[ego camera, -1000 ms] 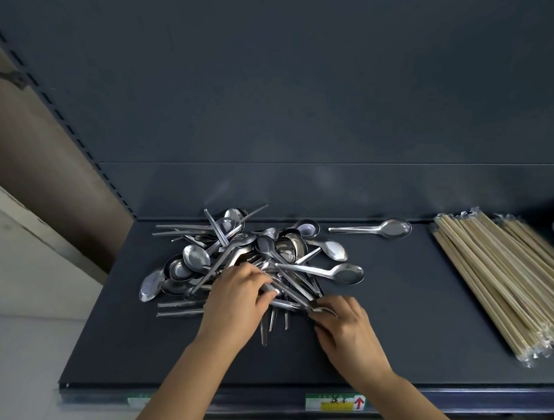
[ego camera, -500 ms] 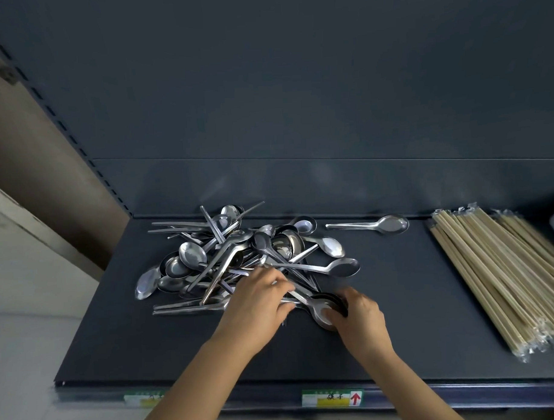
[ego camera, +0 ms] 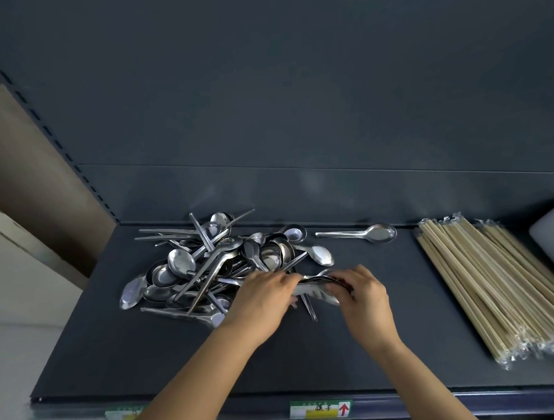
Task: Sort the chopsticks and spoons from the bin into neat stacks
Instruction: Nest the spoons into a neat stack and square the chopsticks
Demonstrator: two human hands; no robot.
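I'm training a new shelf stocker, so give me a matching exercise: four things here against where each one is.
Things:
1. lone spoon
2. wrapped chopsticks
3. spoon pile
4. held spoons

Places:
A. far right of the shelf
B. in the grip of the left hand and right hand
C. heaped left of centre
D. alone near the back

Pairs: 1-D, 2-A, 3-C, 4-B

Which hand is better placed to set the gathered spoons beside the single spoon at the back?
Right, probably. The right hand grips the held spoons on the side nearer the lone spoon, with bare shelf between. The left hand, also on them, sits by the pile.
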